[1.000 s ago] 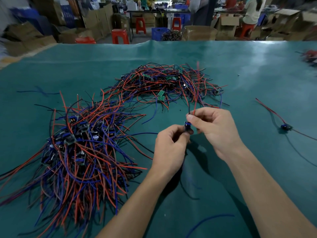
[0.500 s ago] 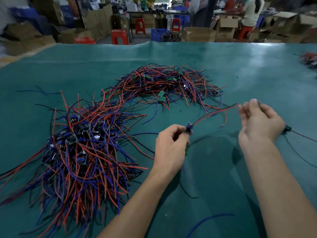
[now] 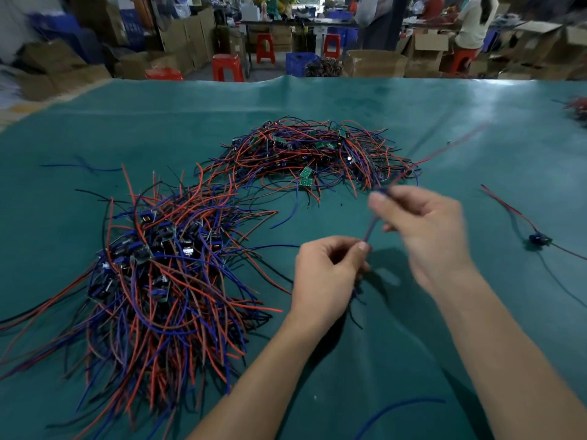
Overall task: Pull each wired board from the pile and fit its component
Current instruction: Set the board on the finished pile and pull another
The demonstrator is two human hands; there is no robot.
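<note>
My left hand is closed around a small wired board, which is hidden inside the fingers. Its wires run up and to the right into my right hand, which pinches them a short way above the left; the hand is blurred by motion. A red wire streams on past it toward the far right. Behind lies a pile of wired green boards. At the left lies a bigger pile of boards with blue components.
One wired board with a blue part lies alone at the right. A loose blue wire lies near my right forearm. The green table cover reaches back to an aisle with red stools and cardboard boxes.
My right hand, which had slid out to the right along the wires, has come back left and up, close above the left hand. The left hand has barely moved.
</note>
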